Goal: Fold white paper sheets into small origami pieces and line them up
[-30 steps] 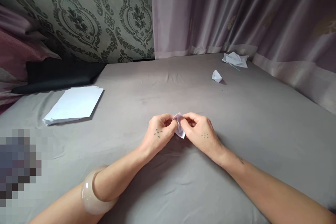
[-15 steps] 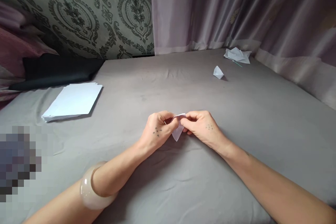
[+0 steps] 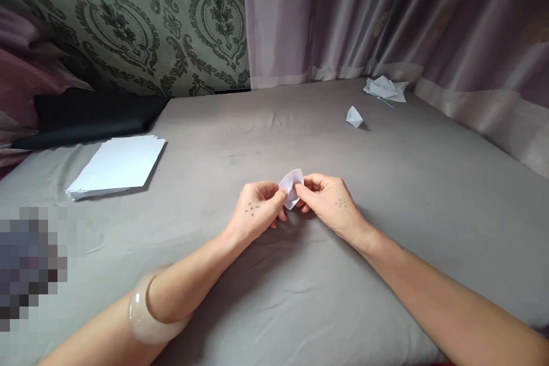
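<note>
Between my two hands is a small piece of folded white paper (image 3: 293, 180), spread into a pocket-like shape with a crease inside. My left hand (image 3: 257, 206) pinches its left side, thumb in front and fingers behind. On the opposite side my right hand (image 3: 328, 200) grips the paper, its thumb tip pressed into the opening. Both hands are just above the grey cloth surface (image 3: 240, 143). The fingers behind the paper are partly hidden. A pale bangle (image 3: 141, 314) circles my left forearm.
At the left lies a stack of white paper (image 3: 122, 163), in front of a folded black cloth (image 3: 92, 114). A small folded paper piece (image 3: 354, 117) stands at the back right. Behind it are a pile of folded papers (image 3: 384, 87) and a thin light-coloured stick (image 3: 385, 102).
The folded paper has been turned upward and opened out between my hands. Its point hung down before; now its inside faces me. My fingers have shifted slightly on its sides.
</note>
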`<state>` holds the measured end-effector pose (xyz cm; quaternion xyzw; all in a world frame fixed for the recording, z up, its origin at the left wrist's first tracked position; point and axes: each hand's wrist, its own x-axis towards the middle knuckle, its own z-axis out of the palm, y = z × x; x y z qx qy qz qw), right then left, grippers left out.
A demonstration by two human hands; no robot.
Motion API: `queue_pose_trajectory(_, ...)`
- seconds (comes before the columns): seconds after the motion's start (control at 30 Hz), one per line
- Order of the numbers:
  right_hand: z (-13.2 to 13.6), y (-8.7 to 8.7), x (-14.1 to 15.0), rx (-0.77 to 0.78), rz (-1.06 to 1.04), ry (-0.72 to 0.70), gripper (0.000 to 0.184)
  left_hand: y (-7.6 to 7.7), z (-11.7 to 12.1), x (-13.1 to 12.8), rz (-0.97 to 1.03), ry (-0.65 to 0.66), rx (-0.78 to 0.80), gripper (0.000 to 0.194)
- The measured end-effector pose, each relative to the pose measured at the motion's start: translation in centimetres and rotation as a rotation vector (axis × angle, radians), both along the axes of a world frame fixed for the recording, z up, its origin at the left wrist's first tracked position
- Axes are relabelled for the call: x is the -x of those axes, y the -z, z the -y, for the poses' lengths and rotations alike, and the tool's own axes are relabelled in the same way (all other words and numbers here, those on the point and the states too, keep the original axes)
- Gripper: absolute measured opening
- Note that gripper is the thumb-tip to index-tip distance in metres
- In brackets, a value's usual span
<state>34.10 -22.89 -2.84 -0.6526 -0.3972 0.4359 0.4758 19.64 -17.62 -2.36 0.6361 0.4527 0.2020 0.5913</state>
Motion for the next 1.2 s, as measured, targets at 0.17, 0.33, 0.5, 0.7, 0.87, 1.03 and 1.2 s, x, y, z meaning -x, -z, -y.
queue_pose_trajectory(0.17,0.1,-0.7,0.1,0.034,-0.158,0.002,0.014,-0.3,0.3,-0.4,0.089,-0.038,0.107,0.014)
queue_pose_trajectory(0.33,0.4,-1.1,0.4,0.083,-0.233,-0.057,0.023,-0.4,0.5,-0.6,0.132,-0.040,0.082,0.017)
queue_pose_trajectory(0.5,0.3,-0.8,0.3,0.080,-0.255,-0.006,0.022,0.5,0.6,-0.2,0.074,-0.006,-0.031,0.016)
queue_pose_trajectory(0.7,0.3,-0.2,0.7,0.057,-0.260,0.038,0.021,0.8,1.5,-0.1,-0.082,-0.046,-0.315,0.011)
queue_pose_trajectory(0.87,0.0,0.8,1.1,0.034,-0.108,0.055,0.017,1.0,2.1,-0.1,-0.150,-0.034,-0.445,0.011)
queue_pose_trajectory(1.03,-0.3,1.6,0.9,0.023,-0.013,0.041,0.019,1.1,1.6,-0.1,-0.156,-0.026,-0.419,0.018)
queue_pose_trajectory(1.2,-0.5,1.2,0.7,-0.010,0.011,0.020,0.020,0.4,0.7,-0.3,-0.160,-0.038,-0.228,0.025)
